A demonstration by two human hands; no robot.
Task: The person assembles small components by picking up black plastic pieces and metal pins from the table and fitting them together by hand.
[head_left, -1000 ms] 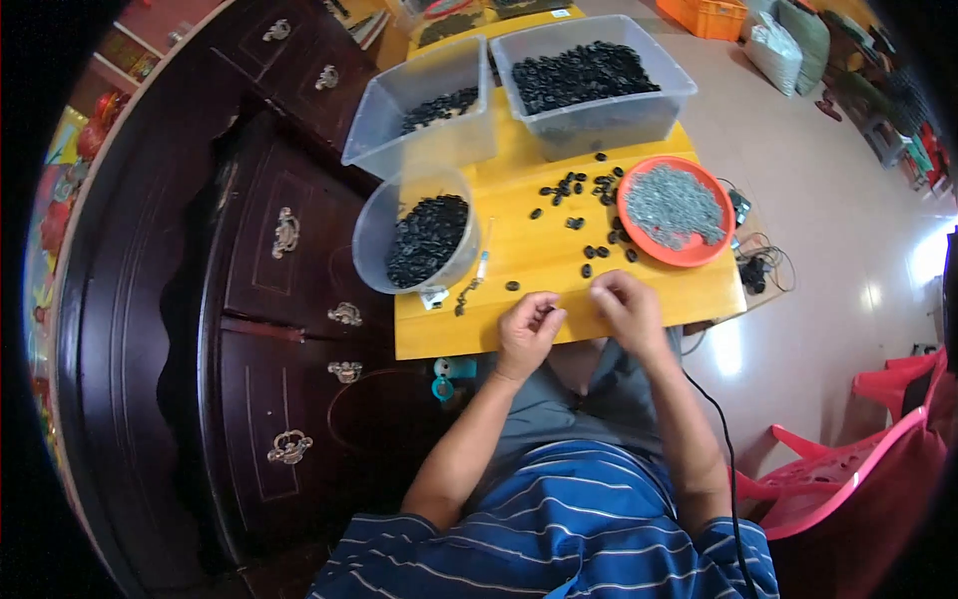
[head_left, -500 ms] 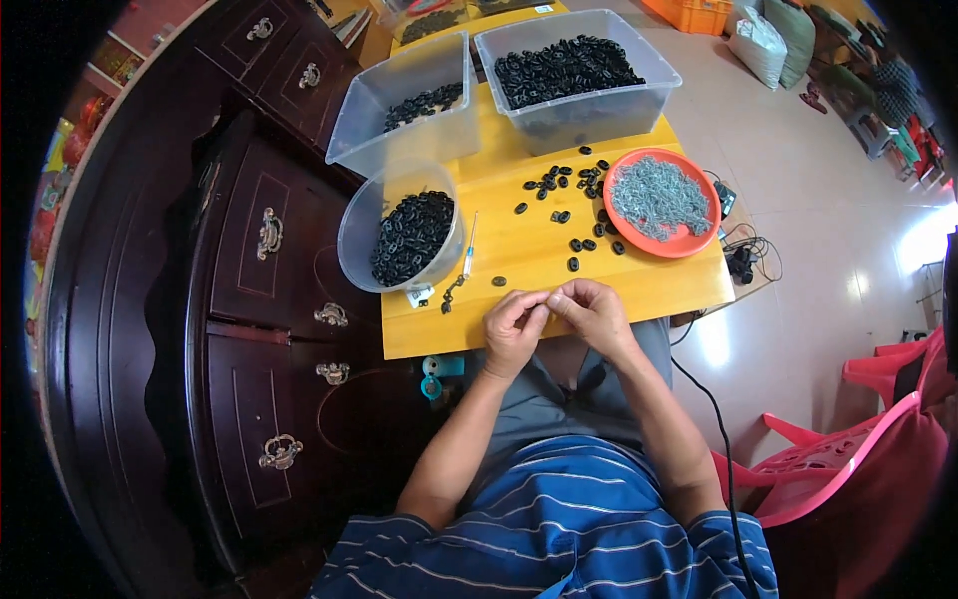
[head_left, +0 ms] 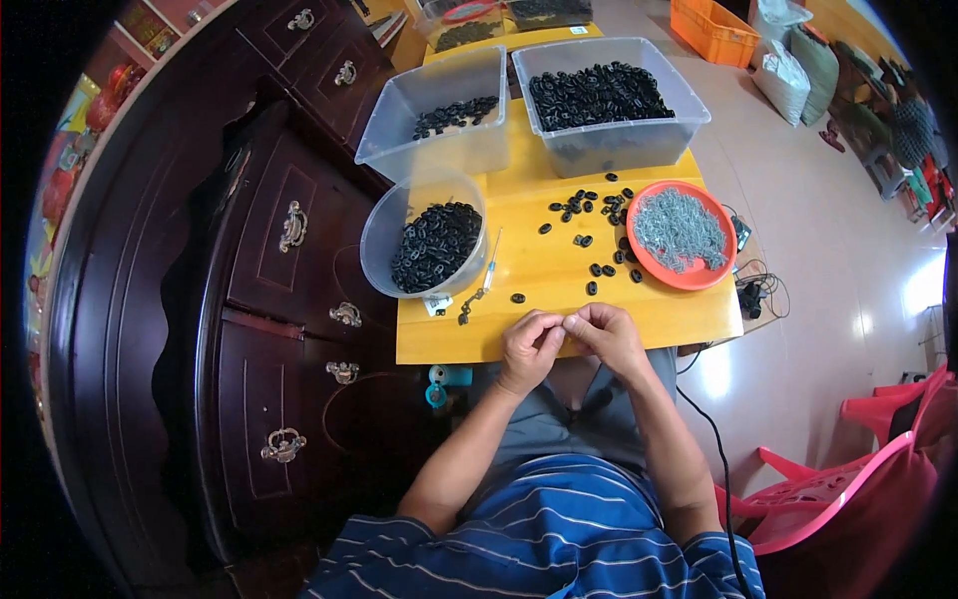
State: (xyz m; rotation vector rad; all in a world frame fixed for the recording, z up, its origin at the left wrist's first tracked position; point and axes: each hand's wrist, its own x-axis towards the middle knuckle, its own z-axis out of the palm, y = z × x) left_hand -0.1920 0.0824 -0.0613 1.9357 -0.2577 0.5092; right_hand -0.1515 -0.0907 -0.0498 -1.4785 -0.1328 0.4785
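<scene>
Left hand (head_left: pixel 531 349) and right hand (head_left: pixel 611 339) meet fingertip to fingertip in near-closed pinches, any item held being indiscernible, while black oval pieces (head_left: pixel 593 289) scattered on the table (head_left: pixel 449 344) beyond are judged light, stiff, slightly slippery, best gripped by their edges.

I look down through a wide fisheye camera worn on my head, the left of two side by side. It faces forward and steeply down, over my striped shirt (head_left: pixel 539 529), at my left hand (head_left: pixel 531 349) and right hand (head_left: pixel 613 337), fairly near. Its wide sweep takes in the table (head_left: pixel 429 344), the cabinet (head_left: pixel 120 349) leftward and floor (head_left: pixel 798 319) rightward.
</scene>
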